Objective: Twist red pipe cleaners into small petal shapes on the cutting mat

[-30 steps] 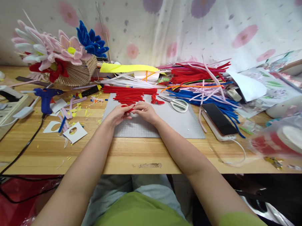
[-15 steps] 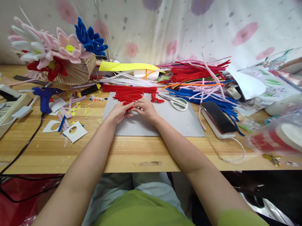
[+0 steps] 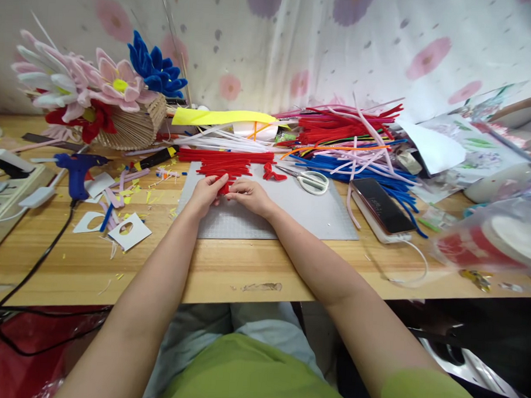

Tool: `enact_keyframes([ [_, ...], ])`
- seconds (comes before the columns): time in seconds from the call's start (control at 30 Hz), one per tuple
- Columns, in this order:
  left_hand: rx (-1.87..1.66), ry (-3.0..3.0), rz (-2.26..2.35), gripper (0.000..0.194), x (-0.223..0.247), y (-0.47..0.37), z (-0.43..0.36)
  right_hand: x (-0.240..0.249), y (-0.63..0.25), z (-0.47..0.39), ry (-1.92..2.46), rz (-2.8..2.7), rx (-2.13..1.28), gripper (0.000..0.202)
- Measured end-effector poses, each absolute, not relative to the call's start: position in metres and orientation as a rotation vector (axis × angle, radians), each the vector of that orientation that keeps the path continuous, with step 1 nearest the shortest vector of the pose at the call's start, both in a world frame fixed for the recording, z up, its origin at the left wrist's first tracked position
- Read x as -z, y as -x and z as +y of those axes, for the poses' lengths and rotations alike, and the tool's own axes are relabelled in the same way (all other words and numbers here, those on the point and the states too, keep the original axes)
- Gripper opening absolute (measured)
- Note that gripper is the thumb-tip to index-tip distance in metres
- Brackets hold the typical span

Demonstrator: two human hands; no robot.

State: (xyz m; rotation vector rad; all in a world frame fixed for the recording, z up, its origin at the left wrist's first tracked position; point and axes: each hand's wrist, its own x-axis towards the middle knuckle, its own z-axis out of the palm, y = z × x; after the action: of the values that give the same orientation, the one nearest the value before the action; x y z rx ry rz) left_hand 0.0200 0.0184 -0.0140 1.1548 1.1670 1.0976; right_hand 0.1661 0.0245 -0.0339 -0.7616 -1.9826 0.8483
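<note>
L hand (image 3: 207, 195) is grasping a small red fuzzy piece (image 3: 224, 188) btwn thumb and fingers, above the far L part of the grey mat (image 3: 286, 214). R hand (image 3: 250, 197) is w/ bent fingers, its tips at the R side of this piece; if they also grip it, I cannot tell, as the fingers hide part. Mat lies nr the middle of the table (image 3: 262, 266), a bit back from the near edge. Red stems (image 3: 225, 163) lie in a row across the mat's far L corner, just beyond the hands. To the R of them, along the mat's far edge, are a red twisted piece (image 3: 274, 173) and scissors (image 3: 314, 182) w/ pale handles. Phone (image 3: 382, 205) is on a white block beside the mat's R edge, cable attached. Toward the table's L edge are a blue glue gun (image 3: 78, 176) and, nr the far L corner, fuzzy flowers (image 3: 118, 84) in pink, white, red & blue. Mixed stems (image 3: 347, 132), mostly red, pink & blue, are piled along the table's far edge, R of ctr.
</note>
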Motion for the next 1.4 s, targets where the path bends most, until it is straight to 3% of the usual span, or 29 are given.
enact_keyframes([
  [0.47,-0.931,-1.006,1.078,0.035,0.007,-0.016,0.016,0.029,-0.162,0.018,0.766,-2.070,-0.550,0.021],
  [0.83,-1.215,-1.128,1.123,0.040,0.013,-0.022,0.018,0.029,-0.165,0.021,0.781,-1.935,-1.049,0.037],
  [1.2,-1.140,-0.925,1.048,0.038,0.005,-0.029,0.014,0.024,-0.164,0.022,0.850,-1.932,-0.872,0.031],
  [1.4,-1.179,-1.071,1.122,0.036,0.012,-0.016,0.020,0.029,-0.173,0.025,0.768,-2.001,-1.121,0.031],
])
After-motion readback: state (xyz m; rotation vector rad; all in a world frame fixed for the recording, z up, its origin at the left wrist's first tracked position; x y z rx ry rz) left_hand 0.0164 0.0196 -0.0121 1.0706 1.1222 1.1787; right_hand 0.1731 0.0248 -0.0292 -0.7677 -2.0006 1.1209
